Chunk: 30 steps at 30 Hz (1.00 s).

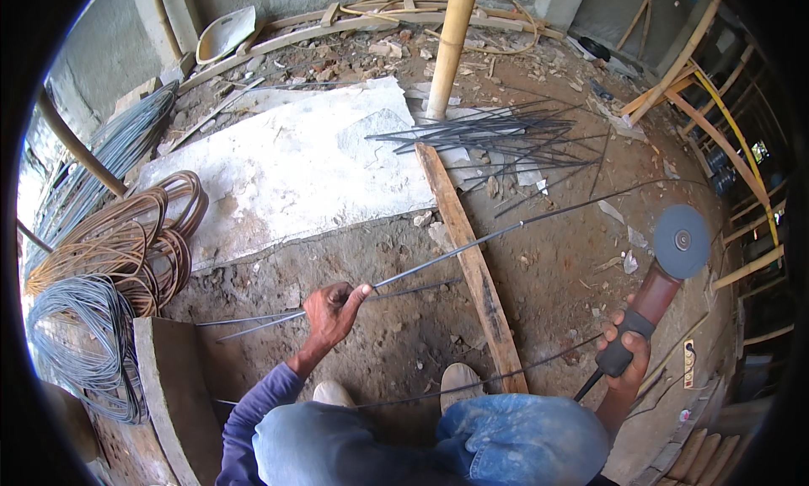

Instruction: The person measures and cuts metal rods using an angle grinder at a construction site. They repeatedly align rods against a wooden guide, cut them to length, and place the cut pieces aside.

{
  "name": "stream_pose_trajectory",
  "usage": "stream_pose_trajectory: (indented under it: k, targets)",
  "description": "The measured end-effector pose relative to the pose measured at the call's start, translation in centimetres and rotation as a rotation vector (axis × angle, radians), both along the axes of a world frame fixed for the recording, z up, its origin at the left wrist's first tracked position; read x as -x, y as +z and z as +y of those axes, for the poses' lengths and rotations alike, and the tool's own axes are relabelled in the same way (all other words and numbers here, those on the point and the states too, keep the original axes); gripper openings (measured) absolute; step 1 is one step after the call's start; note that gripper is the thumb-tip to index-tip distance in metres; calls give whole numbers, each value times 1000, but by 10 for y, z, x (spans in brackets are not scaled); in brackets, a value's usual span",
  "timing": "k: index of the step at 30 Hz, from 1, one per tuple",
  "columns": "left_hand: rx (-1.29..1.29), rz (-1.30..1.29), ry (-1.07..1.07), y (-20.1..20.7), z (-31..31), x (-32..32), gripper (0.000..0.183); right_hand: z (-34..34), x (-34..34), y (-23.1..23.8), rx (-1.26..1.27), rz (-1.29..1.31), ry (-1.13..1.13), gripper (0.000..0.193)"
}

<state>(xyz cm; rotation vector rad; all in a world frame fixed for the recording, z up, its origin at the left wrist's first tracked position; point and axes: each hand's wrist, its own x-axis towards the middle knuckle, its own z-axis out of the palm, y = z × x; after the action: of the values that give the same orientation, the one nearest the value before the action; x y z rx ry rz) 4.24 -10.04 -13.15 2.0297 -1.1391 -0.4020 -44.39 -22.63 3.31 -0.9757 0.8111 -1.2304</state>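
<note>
My left hand (pixel 334 312) is closed around a long thin steel rod (pixel 421 265), with thumb and fingers wrapped on it. The rod slants up to the right across a wooden plank (pixel 468 267) lying on the dirt. On the right, my right hand (pixel 624 347) grips an angle grinder (pixel 656 292) by its dark handle. The grinder's grey disc (pixel 681 241) faces up and stands apart from the rod. Whether the disc is spinning, I cannot tell. A second rod (pixel 421 287) lies low on the ground, just beyond my left hand.
Several dark cut rods (pixel 506 134) lie piled by a bamboo post (pixel 451 52). A whitish sheet (pixel 286 170) covers ground ahead. Rusty coils (pixel 168 233) and grey wire coils (pixel 80 343) sit left, near an upright slab (pixel 173 385). A power strip (pixel 689 364) lies right.
</note>
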Motion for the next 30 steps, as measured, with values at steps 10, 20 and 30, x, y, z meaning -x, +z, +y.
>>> stream_pose_trajectory:
  k: [10, 20, 30]
  targets:
    - [256, 274, -171, 57, -47, 14, 55, 16, 17, 13, 68, -89, -109, 81]
    - [-81, -589, -126, 62, -37, -57, 54, 49, 51, 10, 7, 58, -289, 70]
    - [-72, -398, -75, 44, -16, -30, 60, 65, 64, -36, -120, 45, -360, 66]
